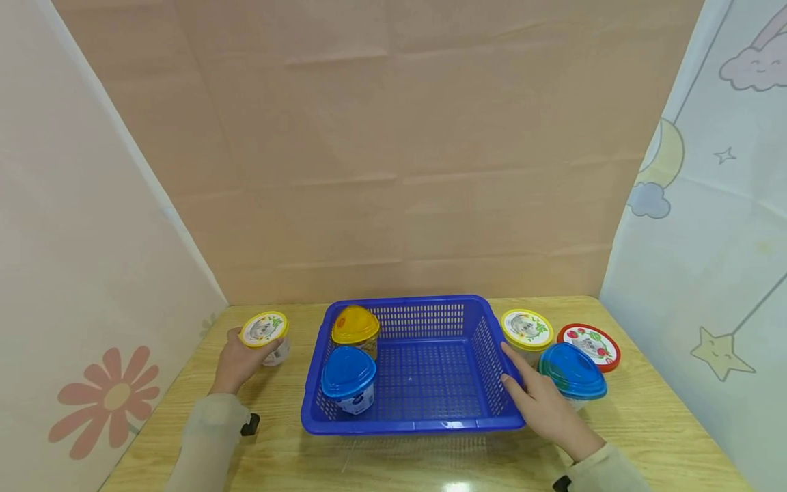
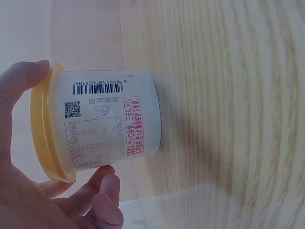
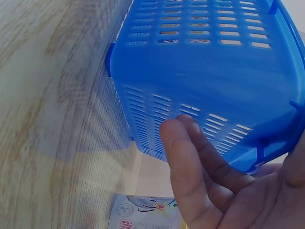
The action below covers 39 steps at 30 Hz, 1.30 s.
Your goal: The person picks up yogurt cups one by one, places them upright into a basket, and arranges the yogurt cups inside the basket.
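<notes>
My left hand (image 1: 241, 359) grips a white tub with a yellow lid (image 1: 264, 330) at the left of the table. In the left wrist view, thumb and fingers lie on opposite sides of the tub (image 2: 102, 119), whose barcode label shows. Its base is at the wooden surface. My right hand (image 1: 544, 403) holds the right rim of a blue plastic basket (image 1: 418, 427); in the right wrist view, fingers (image 3: 178, 157) lie along the outside of its slotted wall. Inside the basket, at its left, stand a yellow-lidded container (image 1: 355, 326) and a blue-lidded container (image 1: 348, 372).
Right of the basket stand another yellow-lidded tub (image 1: 527, 330), a red-lidded tub (image 1: 590, 345) and a blue-lidded container (image 1: 572, 372), close together. The wooden table (image 1: 289, 451) meets a brown backdrop (image 1: 393, 205) behind and patterned side panels (image 1: 707, 273).
</notes>
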Tool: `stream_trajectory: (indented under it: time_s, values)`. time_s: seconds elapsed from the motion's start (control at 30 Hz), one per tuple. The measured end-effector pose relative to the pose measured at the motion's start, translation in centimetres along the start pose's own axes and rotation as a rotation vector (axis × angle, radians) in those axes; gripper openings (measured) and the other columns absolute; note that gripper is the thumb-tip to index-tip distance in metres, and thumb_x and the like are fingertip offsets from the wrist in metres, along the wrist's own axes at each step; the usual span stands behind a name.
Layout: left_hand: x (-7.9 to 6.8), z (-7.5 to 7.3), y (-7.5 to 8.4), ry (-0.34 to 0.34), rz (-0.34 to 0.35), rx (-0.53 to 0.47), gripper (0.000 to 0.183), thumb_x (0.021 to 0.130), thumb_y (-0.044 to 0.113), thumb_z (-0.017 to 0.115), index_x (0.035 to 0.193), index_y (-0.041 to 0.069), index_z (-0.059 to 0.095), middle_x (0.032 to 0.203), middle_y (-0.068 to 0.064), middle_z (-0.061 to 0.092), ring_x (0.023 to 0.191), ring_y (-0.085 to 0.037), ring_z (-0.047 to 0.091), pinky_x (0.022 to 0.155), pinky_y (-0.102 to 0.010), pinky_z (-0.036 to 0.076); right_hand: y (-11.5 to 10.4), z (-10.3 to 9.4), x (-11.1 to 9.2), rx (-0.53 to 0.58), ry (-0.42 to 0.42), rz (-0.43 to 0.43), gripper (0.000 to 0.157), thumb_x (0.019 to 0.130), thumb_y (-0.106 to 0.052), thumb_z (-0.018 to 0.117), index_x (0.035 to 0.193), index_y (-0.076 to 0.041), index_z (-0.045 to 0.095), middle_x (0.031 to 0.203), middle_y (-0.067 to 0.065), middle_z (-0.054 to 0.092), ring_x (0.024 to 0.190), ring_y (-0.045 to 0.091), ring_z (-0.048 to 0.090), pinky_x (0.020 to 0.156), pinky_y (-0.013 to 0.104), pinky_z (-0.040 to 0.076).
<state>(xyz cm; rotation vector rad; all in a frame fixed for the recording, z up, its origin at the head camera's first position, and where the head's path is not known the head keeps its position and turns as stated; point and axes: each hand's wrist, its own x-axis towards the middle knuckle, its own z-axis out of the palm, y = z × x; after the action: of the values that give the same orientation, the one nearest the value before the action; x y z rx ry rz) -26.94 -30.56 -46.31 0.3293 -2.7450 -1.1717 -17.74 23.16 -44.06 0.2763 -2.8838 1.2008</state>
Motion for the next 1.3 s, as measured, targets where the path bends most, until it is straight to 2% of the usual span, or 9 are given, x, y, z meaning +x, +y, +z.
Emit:
stream_trajectory:
  time_s: [0.3, 0.6, 1.3]
  values:
    - [-0.3, -0.2, 0.6, -0.001, -0.005, -0.006, 0.112, 0.083, 0.057, 0.074, 0.15, -0.011, 0.015, 0.134, -0.036, 0.048, 0.121, -0.051, 0.052, 0.092, -0.058, 0.049, -0.1, -0.1, 0.1, -0.005, 0.014, -0.019, 0.057, 0.107, -0.024, 0.046, 0.158, -0.011, 0.027, 0.146, 0.03, 0.047, 0.122, 0.045, 0.058, 0.096, 0.064, 0.048]
    - [-0.9, -0.5, 1.4, -0.006, 0.001, 0.001, 0.113, 0.084, 0.057, 0.074, 0.151, -0.011, 0.014, 0.135, -0.036, 0.047, 0.123, -0.05, 0.051, 0.094, -0.058, 0.048, -0.2, -0.1, 0.0, 0.006, -0.002, 0.003, 0.058, 0.107, -0.025, 0.046, 0.159, -0.012, 0.026, 0.147, 0.03, 0.045, 0.123, 0.046, 0.057, 0.096, 0.064, 0.048]
    - [-1.8, -0.9, 3.9, -0.001, 0.039, -0.014, 0.114, 0.083, 0.06, 0.072, 0.153, -0.008, 0.013, 0.142, -0.033, 0.042, 0.128, -0.048, 0.047, 0.101, -0.061, 0.044, 0.0, -0.1, 0.0, 0.007, -0.008, 0.009, 0.058, 0.106, -0.025, 0.047, 0.159, -0.012, 0.026, 0.148, 0.03, 0.045, 0.122, 0.046, 0.058, 0.094, 0.064, 0.049]
